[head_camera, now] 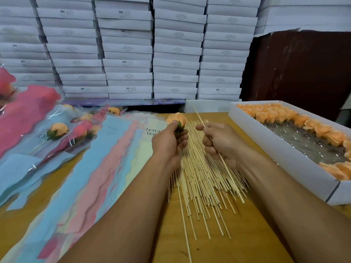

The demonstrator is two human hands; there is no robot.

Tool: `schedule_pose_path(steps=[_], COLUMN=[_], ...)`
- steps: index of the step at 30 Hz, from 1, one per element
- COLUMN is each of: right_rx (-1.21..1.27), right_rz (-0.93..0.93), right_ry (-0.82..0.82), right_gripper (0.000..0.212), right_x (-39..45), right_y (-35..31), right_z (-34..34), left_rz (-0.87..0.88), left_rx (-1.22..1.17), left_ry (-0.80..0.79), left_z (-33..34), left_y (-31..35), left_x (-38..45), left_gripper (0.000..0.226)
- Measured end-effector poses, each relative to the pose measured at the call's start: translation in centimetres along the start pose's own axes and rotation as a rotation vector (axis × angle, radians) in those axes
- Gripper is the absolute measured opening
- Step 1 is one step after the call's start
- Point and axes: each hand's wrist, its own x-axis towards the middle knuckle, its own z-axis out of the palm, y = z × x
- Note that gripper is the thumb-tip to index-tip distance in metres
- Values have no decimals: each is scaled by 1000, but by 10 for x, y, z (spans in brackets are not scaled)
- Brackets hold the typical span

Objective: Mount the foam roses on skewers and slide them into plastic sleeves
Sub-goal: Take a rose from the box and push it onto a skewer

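Note:
My left hand (170, 140) grips an orange foam rose (177, 118) by its green base, bloom pointing away from me. My right hand (221, 141) holds one wooden skewer (199, 116) that runs through the fist, its far tip up and left, its near end over the pile. The rose and the skewer are apart. A loose pile of skewers (201, 179) lies on the wooden table (237, 234) under both hands. Flat pastel plastic sleeves (114, 149) are fanned out to the left.
A long white box (281, 154) at the right holds several orange roses around its rim. Finished sleeved roses (57, 130) lie at the far left. Stacks of white cartons (129, 50) form a wall behind the table.

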Motion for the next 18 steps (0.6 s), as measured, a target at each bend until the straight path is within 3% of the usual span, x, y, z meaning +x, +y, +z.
schedule_pose_path(steps=[4,9,13,18], right_rx=[15,62,20,-54], right_rz=[14,47,-3,-83], right_ry=[19,-20,-55,-35], right_gripper=[21,44,27,21], right_x=[0,0,-1,-5], right_y=[1,0,2,1], right_z=[3,3,6,10], left_rz=[-34,-67,-82,-125], left_rx=[-55,-94,-116,-207], left_ry=[-31,-75,-91,-111], left_z=[-1,-1,-1,-3], left_y=[1,2,3,5], left_x=[0,0,0,0], left_gripper=[24,32,36,41])
